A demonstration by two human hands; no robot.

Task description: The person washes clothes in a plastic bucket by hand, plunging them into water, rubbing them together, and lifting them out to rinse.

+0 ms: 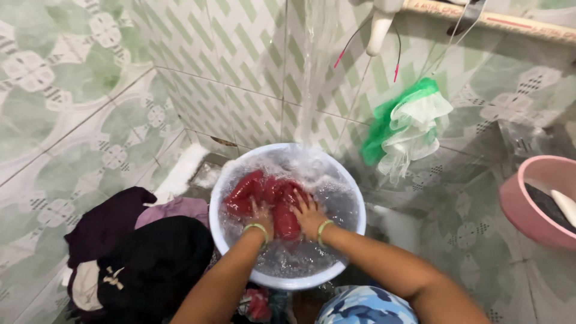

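A red garment (267, 198) is being washed in a pale blue basin (354, 225) that stands on the tiled floor (474, 252). The cloth is already soaked and lies bunched in the middle of the basin, part under the foamy water and part above it. Water (311, 72) is pouring from above into the far side of the basin, so the basin is judged to be well filled. Just left of the basin, a heap of dark clothes (144, 258) and a mauve piece (174, 210) lie dry-looking on the floor, and they appear not yet washed; most of the laundry is therefore judged to remain.

The left hand (261, 216) is pressed down on the near left part of the red garment, with its fingers (259, 208) curled over the cloth; how tightly the cloth is gripped cannot be told through the foam. The right hand (309, 215) is laid on the near right part of the same garment, its fingers (300, 201) spread moderately and bent onto the fabric. A green bangle is worn on each wrist.

To the right of the basin, well apart, a pink tub (522, 210) is seen, and beyond the basin a green and white mesh bag (405, 129) hangs against the wall.
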